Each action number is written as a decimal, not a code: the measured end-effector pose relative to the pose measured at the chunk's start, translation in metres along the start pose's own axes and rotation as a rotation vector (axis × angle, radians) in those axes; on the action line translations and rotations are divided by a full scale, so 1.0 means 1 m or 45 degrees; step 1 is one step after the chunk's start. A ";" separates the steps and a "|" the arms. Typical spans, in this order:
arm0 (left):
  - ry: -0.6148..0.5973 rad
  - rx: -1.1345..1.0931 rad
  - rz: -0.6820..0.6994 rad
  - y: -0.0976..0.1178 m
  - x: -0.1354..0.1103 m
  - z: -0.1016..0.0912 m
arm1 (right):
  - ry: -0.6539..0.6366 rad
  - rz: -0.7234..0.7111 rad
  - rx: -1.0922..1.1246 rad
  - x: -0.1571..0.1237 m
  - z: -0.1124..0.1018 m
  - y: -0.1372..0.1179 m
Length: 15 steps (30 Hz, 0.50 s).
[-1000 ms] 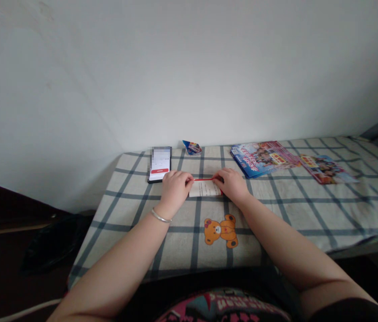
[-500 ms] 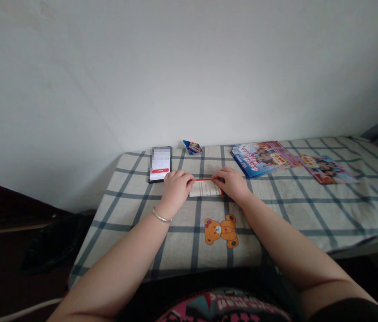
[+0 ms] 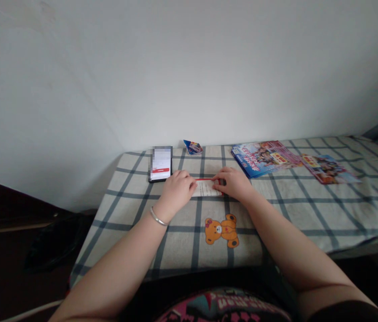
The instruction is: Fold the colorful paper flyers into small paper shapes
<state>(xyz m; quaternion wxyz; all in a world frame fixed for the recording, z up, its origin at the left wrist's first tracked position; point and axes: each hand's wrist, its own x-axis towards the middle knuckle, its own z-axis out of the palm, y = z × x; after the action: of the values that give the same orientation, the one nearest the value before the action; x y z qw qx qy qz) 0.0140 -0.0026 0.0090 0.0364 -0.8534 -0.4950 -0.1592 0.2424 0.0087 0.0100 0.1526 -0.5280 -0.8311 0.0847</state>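
A small folded paper [image 3: 206, 188] with a red top edge lies on the checked cloth [image 3: 276, 214] in the middle. My left hand [image 3: 176, 191], a silver bangle on its wrist, presses the paper's left end with curled fingers. My right hand [image 3: 234, 184] pinches and presses the paper's right end. Both hands rest low on the cloth, one on each side of the paper.
A phone [image 3: 160, 163] with a lit screen lies just beyond my left hand. A small folded coloured paper piece [image 3: 192, 147] sits by the wall. Two coloured leaflets [image 3: 263, 157] [image 3: 329, 168] lie at the back right. A bear print [image 3: 221, 229] marks the cloth near me.
My left hand has slid a little to the right over the paper's left end, and the paper now lies flatter. My right hand stays at the right end.
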 end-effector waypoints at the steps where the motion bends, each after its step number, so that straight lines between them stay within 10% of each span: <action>1: -0.004 0.015 -0.006 0.001 -0.001 -0.001 | 0.003 0.003 -0.010 -0.001 0.000 -0.001; 15: 0.050 0.078 -0.002 0.014 -0.004 -0.003 | -0.023 0.017 -0.107 -0.004 -0.002 -0.012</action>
<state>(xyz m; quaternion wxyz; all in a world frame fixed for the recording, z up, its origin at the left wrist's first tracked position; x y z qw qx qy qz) 0.0229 -0.0139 0.0122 0.0722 -0.8481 -0.4996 -0.1609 0.2347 -0.0002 0.0146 0.1224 -0.5387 -0.8317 0.0555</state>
